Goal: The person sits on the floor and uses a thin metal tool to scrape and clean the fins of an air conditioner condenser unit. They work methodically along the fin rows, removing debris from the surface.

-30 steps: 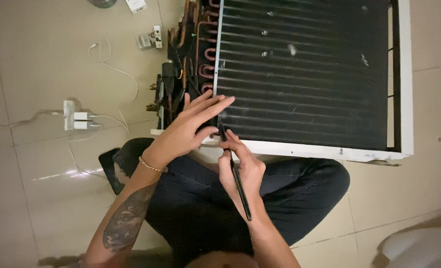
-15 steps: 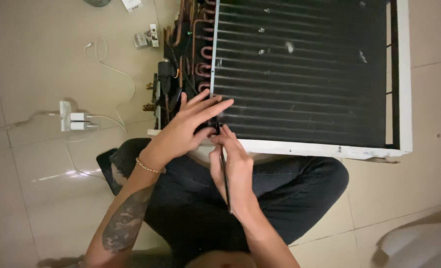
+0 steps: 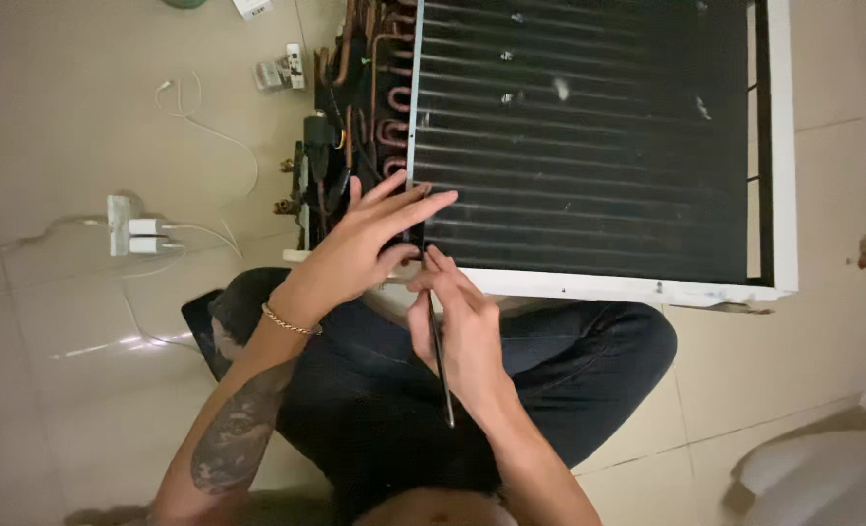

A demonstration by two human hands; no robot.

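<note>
1. The finned coil unit (image 3: 589, 146) lies on the floor (image 3: 82, 107) directly ahead of the seated person's knees; its near edge touches the legs (image 3: 569, 341).
2. The bent pipes (image 3: 374, 88) run along the unit's left side; the valve fittings (image 3: 296, 180) sit just left of them.
3. The left hand (image 3: 365, 244) rests on the unit's near-left corner; the right hand (image 3: 462, 331) is just behind and right of it, over the lap, holding the thin tool (image 3: 440, 360), whose tip meets the unit's near edge.
4. The power strip (image 3: 126, 229) lies well left of the unit; the cable (image 3: 209, 136) trails between them.
</note>
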